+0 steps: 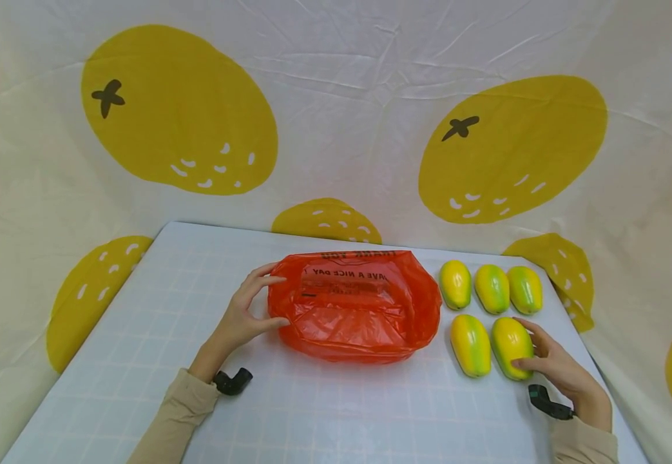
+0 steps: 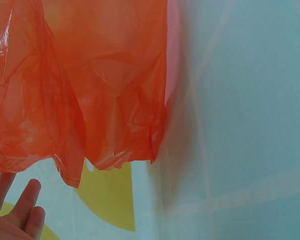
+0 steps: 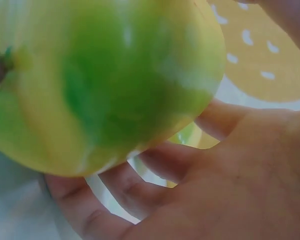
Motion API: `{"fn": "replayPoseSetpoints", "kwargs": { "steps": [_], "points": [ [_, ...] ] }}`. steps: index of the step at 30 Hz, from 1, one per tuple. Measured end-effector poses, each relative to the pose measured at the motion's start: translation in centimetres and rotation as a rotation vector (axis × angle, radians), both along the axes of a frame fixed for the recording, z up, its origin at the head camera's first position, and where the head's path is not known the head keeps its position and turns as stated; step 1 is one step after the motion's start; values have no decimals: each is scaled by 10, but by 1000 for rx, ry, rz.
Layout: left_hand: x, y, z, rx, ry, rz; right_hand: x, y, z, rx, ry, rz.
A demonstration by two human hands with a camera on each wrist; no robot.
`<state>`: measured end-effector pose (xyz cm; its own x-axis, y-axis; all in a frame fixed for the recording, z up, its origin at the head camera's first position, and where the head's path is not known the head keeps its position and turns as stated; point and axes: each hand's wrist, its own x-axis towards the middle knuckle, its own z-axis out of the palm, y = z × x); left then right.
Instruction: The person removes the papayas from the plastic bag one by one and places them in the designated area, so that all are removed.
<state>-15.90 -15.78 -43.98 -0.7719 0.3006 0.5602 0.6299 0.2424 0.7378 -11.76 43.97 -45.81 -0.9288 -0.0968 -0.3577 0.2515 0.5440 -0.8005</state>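
Note:
A red plastic bag (image 1: pixel 341 325) with dark printing sits in the middle of the table, its wide mouth spread upward. My left hand (image 1: pixel 249 312) is at the bag's left rim, with thumb and fingers spread apart and overlapping the edge. In the left wrist view, straight fingers (image 2: pixel 24 205) show just below the red plastic (image 2: pixel 120 100). On the right, my right hand (image 1: pixel 562 367) grips a glossy yellow-green papaya (image 1: pixel 511 348), thumb on the near side and fingers round the far side. The same papaya (image 3: pixel 135 85) fills much of the right wrist view.
Left of the held one lies another papaya (image 1: pixel 470 346). Behind are three more: a left papaya (image 1: pixel 455 285), a middle papaya (image 1: pixel 492 289) and a right papaya (image 1: pixel 525 290). A pale cloth with printed yellow fruit (image 1: pixel 179 109) hangs behind the white table (image 1: pixel 324 412).

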Motion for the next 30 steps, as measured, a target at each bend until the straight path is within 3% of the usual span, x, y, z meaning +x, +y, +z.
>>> {"fn": "replayPoseSetpoints", "kwargs": {
  "steps": [30],
  "points": [
    [1,0,0,-16,-8,14,-1,-2,-2,7,-15,-28]
  ]
}}
